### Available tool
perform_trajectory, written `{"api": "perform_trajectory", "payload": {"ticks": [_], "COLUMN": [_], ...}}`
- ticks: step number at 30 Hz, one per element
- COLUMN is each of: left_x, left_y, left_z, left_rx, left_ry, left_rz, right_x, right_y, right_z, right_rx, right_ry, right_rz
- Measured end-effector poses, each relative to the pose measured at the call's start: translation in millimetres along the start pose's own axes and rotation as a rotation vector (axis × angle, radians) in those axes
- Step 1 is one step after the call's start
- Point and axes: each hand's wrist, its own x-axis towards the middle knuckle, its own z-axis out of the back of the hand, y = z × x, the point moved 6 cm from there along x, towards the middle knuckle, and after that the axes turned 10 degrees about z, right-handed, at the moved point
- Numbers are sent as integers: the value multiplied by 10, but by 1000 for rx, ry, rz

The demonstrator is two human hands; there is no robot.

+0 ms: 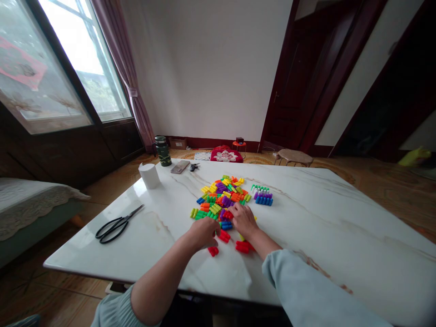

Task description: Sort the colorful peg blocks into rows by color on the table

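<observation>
1. Marble tabletop (323, 218): coloured pegs (221, 195) piled centrally.
2. Left hand (204, 232): fingers curled beside red pegs (224, 236); grasp cannot be told.
3. Right hand (243, 220): fingers spread, released, on pile's near edge; red pegs between hands.

Scissors (118, 225) lie on the table (340, 227), left of blocks (223, 195).

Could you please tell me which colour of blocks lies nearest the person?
The red blocks, by the left hand and right hand, nearer than the mixed pile.
</observation>
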Motion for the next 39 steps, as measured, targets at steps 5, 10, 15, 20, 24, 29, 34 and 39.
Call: {"api": "perform_trajectory", "payload": {"ticks": [5, 10, 15, 20, 24, 29, 34, 39], "left_x": [72, 135, 222, 219, 233, 249, 245, 240], "left_y": [38, 14, 10, 45, 54, 52, 39, 4], "left_z": [91, 170, 93, 93, 97, 71, 82, 103], "left_rx": [-33, -330, -724, -947, -974, -988, -985, -1087], "left_ry": [-131, -300, -266, -278, -299, -317, -338, -293], "left_rz": [134, 97, 65, 124, 109, 58, 18, 38], "right_x": [36, 60, 19, 35, 30, 27, 25, 32], "right_y": [-101, -151, -158, -114, -66, 8, -22, -85], "right_z": [186, 169, 75, 133, 256, 321, 322, 364], "right_rx": [266, 854, 1172, 1167, 996, 921, 1009, 1097], "right_ry": [-187, -244, -280, -317, -340, -328, -356, -405], "right_rz": [-146, -173, -311, -304, -284, -281, -275, -224]}}
